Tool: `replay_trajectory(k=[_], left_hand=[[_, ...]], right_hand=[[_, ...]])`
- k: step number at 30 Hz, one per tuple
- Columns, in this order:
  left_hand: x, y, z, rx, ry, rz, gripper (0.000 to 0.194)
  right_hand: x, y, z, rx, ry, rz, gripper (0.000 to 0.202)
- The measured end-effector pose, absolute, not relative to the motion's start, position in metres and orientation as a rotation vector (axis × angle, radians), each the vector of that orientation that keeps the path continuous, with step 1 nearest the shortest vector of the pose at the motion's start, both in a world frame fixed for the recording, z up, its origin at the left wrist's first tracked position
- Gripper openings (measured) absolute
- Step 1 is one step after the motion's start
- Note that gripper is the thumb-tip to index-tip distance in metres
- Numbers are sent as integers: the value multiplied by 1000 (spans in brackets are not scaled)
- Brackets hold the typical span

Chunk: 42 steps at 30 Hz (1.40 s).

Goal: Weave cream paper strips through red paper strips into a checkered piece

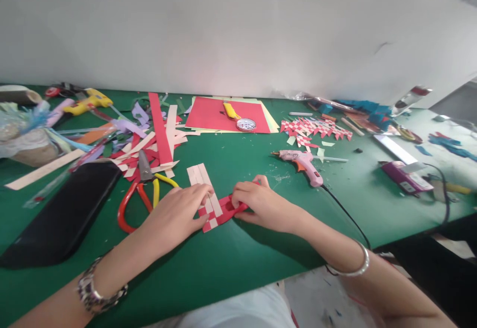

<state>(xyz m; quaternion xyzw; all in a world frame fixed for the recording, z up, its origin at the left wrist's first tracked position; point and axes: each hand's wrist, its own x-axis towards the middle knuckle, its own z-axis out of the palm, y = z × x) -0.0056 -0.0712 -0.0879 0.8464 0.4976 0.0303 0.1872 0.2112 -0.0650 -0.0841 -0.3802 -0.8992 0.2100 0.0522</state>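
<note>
A small checkered weave of red and pale paper strips (pixel 213 222) lies on the green table in front of me. Its pale strips (pixel 197 173) run up to the left, its red strips (pixel 225 212) to the right. My left hand (pixel 186 208) holds the weave's left side, fingers curled over the pale strips and thumb low on the checkered corner. Pinched in the bent fingers of my right hand (pixel 261 204) are the red strips; the fingers partly hide their ends. Scissors with orange and yellow handles (pixel 126 206) lie just left of my left hand.
A black pouch (pixel 61 213) lies at left beside a heap of paper strips (pixel 143 149). Red sheets (pixel 208 114) bear a yellow-handled tool (pixel 231 111) and a round tin (pixel 246 124). At right are a pink glue gun (pixel 303 161) with a cord, checkered zigzag pieces (pixel 316 128) and a purple box (pixel 406 177).
</note>
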Motion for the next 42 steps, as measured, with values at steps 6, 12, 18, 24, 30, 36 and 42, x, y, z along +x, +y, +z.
replay_trajectory(k=[6, 12, 18, 24, 30, 36, 42], left_hand=[[-1, -70, -85, 2334, 1297, 16, 30], [2, -66, -83, 2253, 1245, 42, 36], [2, -64, -85, 2264, 1272, -2, 40], [0, -62, -84, 2236, 1290, -45, 44], [1, -62, -81, 2234, 1319, -59, 49], [2, -65, -83, 2357, 1351, -25, 47], [18, -69, -77, 2560, 1346, 233, 23]], right_hand=[[217, -50, -63, -1115, -2779, 685, 15], [222, -40, -49, -1205, -2703, 804, 26], [229, -30, -49, -1191, -2817, 877, 23], [239, -22, -63, -1092, -2799, 1089, 14], [250, -18, -73, -1129, -2658, 1310, 12], [257, -19, -78, -1051, -2592, 1416, 13], [258, -24, -80, -1070, -2331, 1483, 17]])
